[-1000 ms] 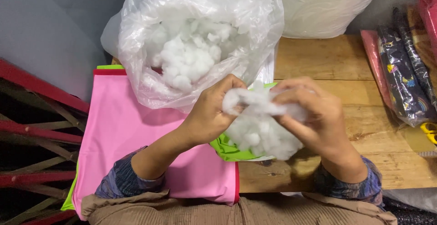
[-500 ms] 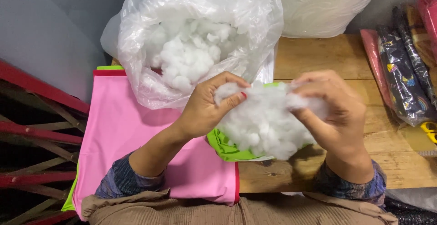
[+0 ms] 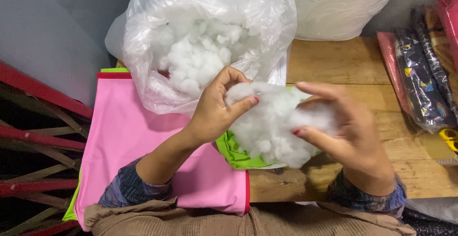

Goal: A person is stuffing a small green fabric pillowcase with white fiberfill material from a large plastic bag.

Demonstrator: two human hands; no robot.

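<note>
Left hand (image 3: 217,109): fingers pinch the left end of a white stuffing clump (image 3: 272,121).
Right hand (image 3: 346,133): thumb and fingers close on the clump's right end.
Clump position: held between both hands above the worktop (image 3: 343,64), long axis running left to right, equally near both.
Below: green fabric piece (image 3: 236,152).
Behind: open plastic bag of stuffing (image 3: 200,45).
Left side: pink cloth (image 3: 124,136).

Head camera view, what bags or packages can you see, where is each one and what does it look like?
Clear plastic bag: upper left of centre, open, crumpled, full of white stuffing.
White bag: top, behind the wooden table, bulging, translucent.
Wrapped dark patterned fabric packs: right edge, long, clear film, pink one beside.
</note>
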